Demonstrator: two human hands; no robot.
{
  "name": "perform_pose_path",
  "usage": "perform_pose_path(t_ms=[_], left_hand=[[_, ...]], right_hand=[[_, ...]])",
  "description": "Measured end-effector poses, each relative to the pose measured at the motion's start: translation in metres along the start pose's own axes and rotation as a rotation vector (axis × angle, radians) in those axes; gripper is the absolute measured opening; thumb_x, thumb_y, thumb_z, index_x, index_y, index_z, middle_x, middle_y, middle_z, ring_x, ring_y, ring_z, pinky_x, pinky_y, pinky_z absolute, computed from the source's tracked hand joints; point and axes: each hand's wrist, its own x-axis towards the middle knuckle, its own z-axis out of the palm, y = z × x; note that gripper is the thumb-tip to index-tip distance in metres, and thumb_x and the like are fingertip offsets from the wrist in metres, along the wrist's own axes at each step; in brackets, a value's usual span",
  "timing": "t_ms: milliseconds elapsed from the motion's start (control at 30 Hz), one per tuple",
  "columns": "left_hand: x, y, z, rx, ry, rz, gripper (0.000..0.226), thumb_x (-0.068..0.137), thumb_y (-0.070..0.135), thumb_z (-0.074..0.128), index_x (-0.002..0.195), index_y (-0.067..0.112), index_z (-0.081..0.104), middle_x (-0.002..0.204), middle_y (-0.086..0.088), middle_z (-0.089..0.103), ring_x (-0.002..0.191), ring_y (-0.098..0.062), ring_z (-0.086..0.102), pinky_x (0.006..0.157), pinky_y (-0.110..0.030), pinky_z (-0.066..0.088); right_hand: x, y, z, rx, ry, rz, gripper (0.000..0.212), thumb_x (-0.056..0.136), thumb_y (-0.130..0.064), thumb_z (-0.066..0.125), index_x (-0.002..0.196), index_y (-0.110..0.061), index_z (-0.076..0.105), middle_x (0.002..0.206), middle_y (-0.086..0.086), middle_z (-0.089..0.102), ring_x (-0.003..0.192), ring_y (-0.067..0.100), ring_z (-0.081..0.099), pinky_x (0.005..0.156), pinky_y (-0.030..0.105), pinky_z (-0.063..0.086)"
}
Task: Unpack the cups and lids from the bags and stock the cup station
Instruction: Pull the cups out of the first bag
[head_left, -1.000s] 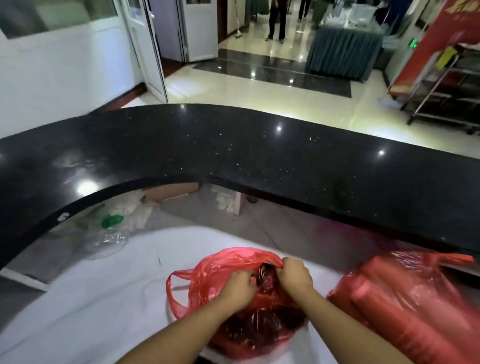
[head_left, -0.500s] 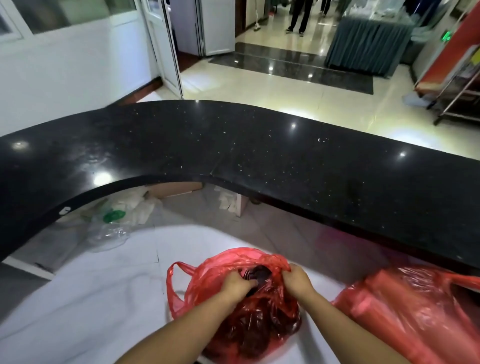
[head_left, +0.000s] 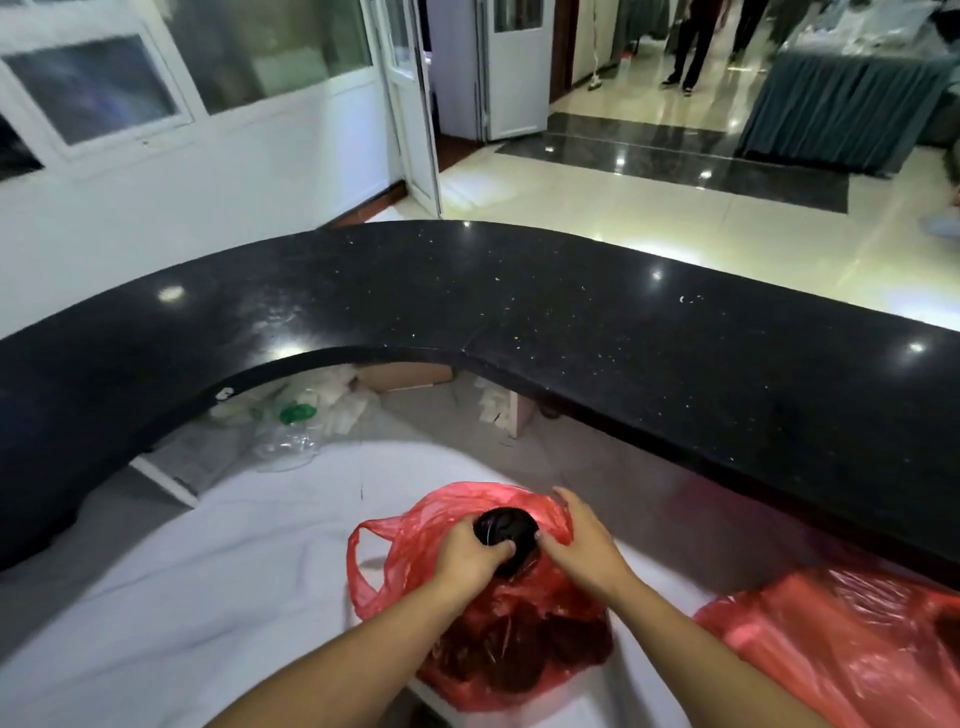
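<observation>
White-clothed counter (head_left: 208, 597). Left hand (head_left: 470, 553) clamping round black lid stack (head_left: 506, 525) at red bag (head_left: 519, 654) mouth; right hand (head_left: 582, 551), fingers straight, pressing bag rim beside grip. Unpacking lids underway; next calling for upward pull, bag pinned.

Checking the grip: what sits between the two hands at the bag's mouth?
Head view: a black lid, gripped by the left hand, with the right hand thumb beside it, above the red bag.
</observation>
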Motion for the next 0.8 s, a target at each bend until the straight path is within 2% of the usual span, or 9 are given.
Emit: perform_pose_path(t_ms=[67, 167, 267, 333, 400, 467, 567, 700, 800], left_hand=[[-0.011, 0.003, -0.014, 0.029, 0.059, 0.042, 0.046, 0.074, 0.025, 0.084, 0.117, 0.017, 0.068, 0.106, 0.001, 0.073, 0.099, -0.017, 0.069, 0.081, -0.024, 0.052], [-0.036, 0.005, -0.040, -0.025, 0.173, 0.072, 0.037, 0.076, 0.028, 0.082, 0.111, 0.027, 0.070, 0.099, 0.010, 0.074, 0.092, -0.008, 0.067, 0.071, -0.012, 0.044], [-0.065, -0.007, -0.071, -0.217, 0.227, 0.058, 0.018, 0.078, 0.022, 0.081, 0.095, 0.023, 0.076, 0.083, 0.009, 0.073, 0.082, -0.011, 0.068, 0.075, -0.023, 0.051], [-0.089, -0.022, -0.093, -0.388, 0.252, 0.017, 0.021, 0.075, 0.024, 0.082, 0.094, 0.016, 0.077, 0.093, -0.007, 0.076, 0.086, -0.018, 0.070, 0.086, -0.038, 0.057], [-0.116, -0.038, -0.113, -0.577, 0.270, -0.055, 0.023, 0.083, 0.015, 0.078, 0.103, 0.005, 0.074, 0.103, -0.019, 0.074, 0.086, -0.022, 0.070, 0.087, -0.039, 0.056], [-0.145, -0.059, -0.132, -0.697, 0.298, -0.103, 0.018, 0.091, 0.008, 0.071, 0.106, -0.002, 0.071, 0.101, -0.020, 0.074, 0.086, -0.023, 0.070, 0.085, -0.034, 0.057], [-0.188, -0.096, -0.160, -0.819, 0.368, -0.139, 0.024, 0.092, 0.013, 0.072, 0.110, -0.002, 0.070, 0.105, -0.019, 0.075, 0.097, -0.027, 0.073, 0.091, -0.037, 0.059], [-0.240, -0.160, -0.200, -0.894, 0.488, -0.141, 0.033, 0.090, 0.019, 0.076, 0.117, 0.003, 0.064, 0.109, -0.017, 0.074, 0.099, -0.028, 0.073, 0.086, -0.038, 0.060], [-0.280, -0.217, -0.232, -0.892, 0.585, -0.145, 0.043, 0.086, 0.025, 0.080, 0.121, 0.010, 0.059, 0.116, -0.016, 0.069, 0.099, -0.026, 0.073, 0.083, -0.037, 0.061]], right_hand=[[-0.003, -0.004, -0.002, -0.182, 0.093, -0.228, 0.073, 0.085, -0.061, 0.055, 0.150, -0.034, 0.035, 0.161, -0.004, 0.027, 0.147, 0.017, 0.027, 0.119, 0.041, 0.028], [-0.010, -0.023, -0.002, -0.296, 0.157, -0.616, 0.066, 0.088, -0.053, 0.063, 0.146, -0.030, 0.042, 0.161, 0.003, 0.029, 0.141, 0.022, 0.034, 0.114, 0.041, 0.034], [-0.016, -0.054, 0.017, -0.349, 0.064, -0.892, 0.065, 0.085, -0.049, 0.070, 0.142, -0.027, 0.047, 0.159, 0.010, 0.034, 0.138, 0.028, 0.041, 0.110, 0.043, 0.041], [-0.023, -0.077, 0.039, -0.368, -0.050, -0.968, 0.068, 0.083, -0.050, 0.071, 0.141, -0.027, 0.045, 0.159, 0.014, 0.034, 0.139, 0.033, 0.043, 0.108, 0.048, 0.044], [-0.036, -0.101, 0.064, -0.356, -0.162, -0.993, 0.072, 0.081, -0.052, 0.068, 0.143, -0.029, 0.041, 0.160, 0.015, 0.032, 0.138, 0.036, 0.045, 0.107, 0.048, 0.045], [-0.051, -0.121, 0.093, -0.313, -0.260, -1.033, 0.075, 0.080, -0.045, 0.075, 0.143, -0.028, 0.039, 0.159, 0.015, 0.031, 0.136, 0.038, 0.047, 0.107, 0.044, 0.045], [-0.075, -0.149, 0.143, -0.289, -0.368, -1.099, 0.078, 0.079, -0.040, 0.081, 0.142, -0.031, 0.035, 0.159, 0.016, 0.029, 0.129, 0.040, 0.053, 0.102, 0.040, 0.050], [-0.116, -0.182, 0.214, -0.322, -0.450, -1.136, 0.075, 0.080, -0.053, 0.070, 0.142, -0.039, 0.029, 0.162, 0.007, 0.022, 0.117, 0.033, 0.063, 0.085, 0.039, 0.059], [-0.157, -0.208, 0.268, -0.340, -0.497, -1.193, 0.072, 0.082, -0.055, 0.064, 0.143, -0.037, 0.032, 0.159, 0.001, 0.023, 0.117, 0.027, 0.061, 0.085, 0.034, 0.059]])
